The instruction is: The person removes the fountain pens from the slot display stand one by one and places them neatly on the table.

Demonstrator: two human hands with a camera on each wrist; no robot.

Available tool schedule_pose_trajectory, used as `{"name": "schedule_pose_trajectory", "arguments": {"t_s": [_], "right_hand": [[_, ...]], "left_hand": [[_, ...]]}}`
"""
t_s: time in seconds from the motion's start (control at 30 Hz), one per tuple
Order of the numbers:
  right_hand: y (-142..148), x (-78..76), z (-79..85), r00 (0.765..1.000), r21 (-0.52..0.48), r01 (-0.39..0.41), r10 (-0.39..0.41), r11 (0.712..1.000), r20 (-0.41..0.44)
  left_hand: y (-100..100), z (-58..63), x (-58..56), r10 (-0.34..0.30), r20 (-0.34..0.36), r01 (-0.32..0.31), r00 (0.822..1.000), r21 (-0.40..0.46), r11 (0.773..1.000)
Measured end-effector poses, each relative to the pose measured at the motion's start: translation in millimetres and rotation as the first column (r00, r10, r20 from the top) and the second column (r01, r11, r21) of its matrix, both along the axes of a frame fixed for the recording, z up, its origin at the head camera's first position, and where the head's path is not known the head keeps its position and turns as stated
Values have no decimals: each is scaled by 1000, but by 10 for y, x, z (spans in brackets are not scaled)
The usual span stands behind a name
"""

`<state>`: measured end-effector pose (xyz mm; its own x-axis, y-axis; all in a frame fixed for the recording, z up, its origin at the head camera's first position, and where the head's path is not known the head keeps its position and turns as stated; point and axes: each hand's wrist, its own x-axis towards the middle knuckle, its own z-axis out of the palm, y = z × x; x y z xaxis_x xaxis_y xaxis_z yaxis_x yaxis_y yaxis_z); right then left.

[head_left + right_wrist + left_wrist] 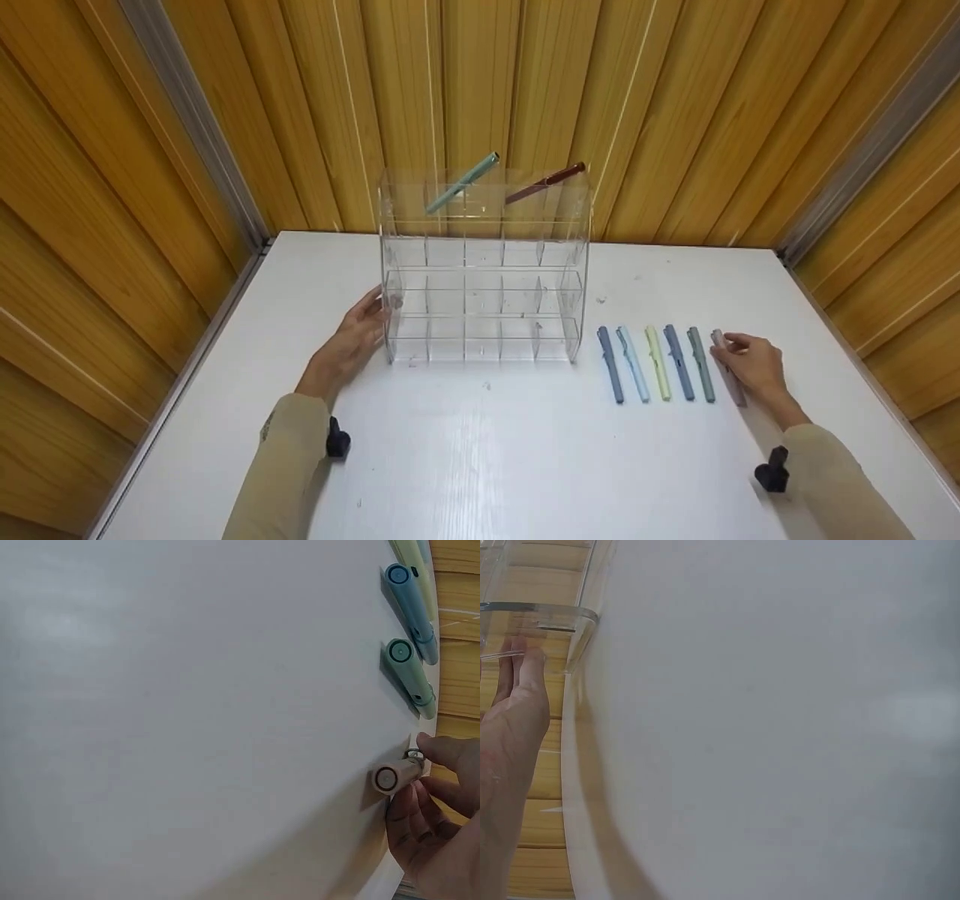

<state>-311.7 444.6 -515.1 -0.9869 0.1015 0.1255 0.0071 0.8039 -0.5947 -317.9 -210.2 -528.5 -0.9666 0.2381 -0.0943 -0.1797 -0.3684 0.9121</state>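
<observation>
A clear acrylic rack point(484, 339) with rows of compartments stands at the back of the table. My left hand point(360, 326) rests against its left side, fingers fairly straight along the panel; in the left wrist view they show through the clear plastic. On the right, my right hand point(757, 367) pinches a pinkish-grey pen point(386, 778) between thumb and fingers. That pen lies at the right end of a row, beside a dark green pen point(701, 365). Up in the rack's top tier lean a light green pen point(463, 182) and a dark red pen point(545, 183).
Left of the green pen lie a slate-blue pen point(679, 363), a yellow-green pen point(658, 363), a light blue pen point(632, 364) and a grey-blue pen point(610, 364), roughly parallel. Wood-look walls point(480, 97) enclose the white table point(480, 465) at the back and sides.
</observation>
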Motion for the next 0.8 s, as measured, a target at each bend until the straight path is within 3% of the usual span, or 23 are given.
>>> {"name": "schedule_pose_trajectory", "arguments": {"t_s": [0.37, 0.8], "right_hand": [[44, 69, 140, 1000, -48, -22, 22, 999, 7], [-174, 30, 502, 988, -58, -120, 114, 991, -101]], "left_hand": [[34, 8, 14, -9, -1, 9, 1000, -19, 1000], [14, 43, 35, -9, 3, 9, 1000, -29, 1000]]}}
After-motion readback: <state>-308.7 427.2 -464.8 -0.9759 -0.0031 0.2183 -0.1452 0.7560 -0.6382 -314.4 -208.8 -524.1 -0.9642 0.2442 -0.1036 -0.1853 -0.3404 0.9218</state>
